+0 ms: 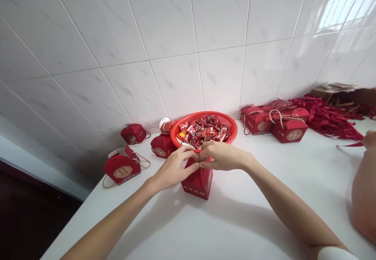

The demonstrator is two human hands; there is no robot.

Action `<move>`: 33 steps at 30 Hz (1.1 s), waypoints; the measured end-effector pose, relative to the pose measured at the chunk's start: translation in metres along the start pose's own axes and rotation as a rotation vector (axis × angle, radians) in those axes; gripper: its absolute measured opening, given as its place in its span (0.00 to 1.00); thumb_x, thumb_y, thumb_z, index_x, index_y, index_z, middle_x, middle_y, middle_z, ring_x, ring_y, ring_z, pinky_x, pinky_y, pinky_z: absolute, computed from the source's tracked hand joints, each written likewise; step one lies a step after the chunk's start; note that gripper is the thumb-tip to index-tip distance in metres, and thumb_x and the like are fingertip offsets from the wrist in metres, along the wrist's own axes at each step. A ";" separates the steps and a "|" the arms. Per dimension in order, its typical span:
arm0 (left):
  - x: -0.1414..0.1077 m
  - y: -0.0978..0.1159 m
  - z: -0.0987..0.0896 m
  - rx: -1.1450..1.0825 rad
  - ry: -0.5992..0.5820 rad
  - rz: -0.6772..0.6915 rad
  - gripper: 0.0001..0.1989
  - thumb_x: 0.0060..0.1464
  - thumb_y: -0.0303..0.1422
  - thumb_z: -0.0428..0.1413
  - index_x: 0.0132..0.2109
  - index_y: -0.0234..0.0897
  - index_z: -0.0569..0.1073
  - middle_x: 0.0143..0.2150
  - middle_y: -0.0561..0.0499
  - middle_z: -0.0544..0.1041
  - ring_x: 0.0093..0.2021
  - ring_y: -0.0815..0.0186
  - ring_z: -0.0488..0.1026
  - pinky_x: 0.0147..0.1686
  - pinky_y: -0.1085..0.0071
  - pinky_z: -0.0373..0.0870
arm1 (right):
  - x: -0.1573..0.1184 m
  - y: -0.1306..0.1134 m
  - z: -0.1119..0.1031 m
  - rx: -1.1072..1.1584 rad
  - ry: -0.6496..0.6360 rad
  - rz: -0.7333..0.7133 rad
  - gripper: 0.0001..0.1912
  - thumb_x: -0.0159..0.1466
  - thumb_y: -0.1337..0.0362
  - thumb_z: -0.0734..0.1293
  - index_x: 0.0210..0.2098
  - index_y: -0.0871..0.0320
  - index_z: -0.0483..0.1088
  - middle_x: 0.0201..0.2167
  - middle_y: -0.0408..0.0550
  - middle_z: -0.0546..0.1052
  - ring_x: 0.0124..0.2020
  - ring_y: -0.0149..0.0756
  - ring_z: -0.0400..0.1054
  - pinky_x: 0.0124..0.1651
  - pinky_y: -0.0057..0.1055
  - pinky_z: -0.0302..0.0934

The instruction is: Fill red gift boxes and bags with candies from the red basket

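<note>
A small red gift box (196,183) with pale lettering stands upright on the white table in front of me. My left hand (178,166) and my right hand (220,156) meet at its top, fingertips pinched together on the box's upper flaps. The fingers cover most of the top, so how far the flaps are joined is hidden. Right behind the box is a red plastic basket (234,136) filled with wrapped candies (202,130).
Left stand red boxes with rope handles (122,170), (132,133) and another box (161,146) beside the basket. More boxes (289,130) sit right, near dark red ribbons (329,121) and a cardboard box (343,94). Another person's arm (366,189) reaches in at the right edge. A tiled wall (176,83) backs the table.
</note>
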State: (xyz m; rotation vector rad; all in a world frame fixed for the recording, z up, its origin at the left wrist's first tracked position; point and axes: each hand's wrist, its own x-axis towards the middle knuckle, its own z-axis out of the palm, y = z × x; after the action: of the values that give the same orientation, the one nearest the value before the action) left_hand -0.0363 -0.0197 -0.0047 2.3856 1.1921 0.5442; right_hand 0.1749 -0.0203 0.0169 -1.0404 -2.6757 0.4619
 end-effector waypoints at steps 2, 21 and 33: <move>-0.006 -0.001 0.003 0.008 -0.019 -0.016 0.12 0.60 0.41 0.54 0.46 0.44 0.79 0.61 0.48 0.69 0.60 0.56 0.68 0.61 0.61 0.65 | 0.003 -0.002 0.001 -0.063 -0.027 0.027 0.12 0.68 0.65 0.63 0.30 0.59 0.75 0.31 0.49 0.74 0.34 0.36 0.67 0.32 0.28 0.52; 0.001 -0.017 0.006 -0.052 -0.073 -0.257 0.20 0.63 0.47 0.45 0.30 0.38 0.67 0.31 0.52 0.73 0.33 0.62 0.69 0.32 0.69 0.63 | 0.001 -0.003 -0.001 -0.185 -0.005 0.370 0.14 0.63 0.58 0.68 0.25 0.59 0.74 0.21 0.48 0.73 0.25 0.36 0.67 0.26 0.31 0.45; 0.002 -0.017 -0.001 -0.038 -0.267 -0.322 0.17 0.54 0.48 0.54 0.33 0.39 0.66 0.26 0.57 0.64 0.27 0.67 0.61 0.26 0.73 0.56 | -0.017 -0.011 -0.005 -0.142 -0.157 0.365 0.21 0.52 0.56 0.77 0.40 0.57 0.71 0.31 0.47 0.75 0.32 0.41 0.70 0.28 0.30 0.51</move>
State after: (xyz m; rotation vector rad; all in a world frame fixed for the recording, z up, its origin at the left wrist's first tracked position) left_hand -0.0463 -0.0088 -0.0127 2.0937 1.3874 0.1384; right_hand 0.1819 -0.0387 0.0241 -1.6104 -2.6873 0.4383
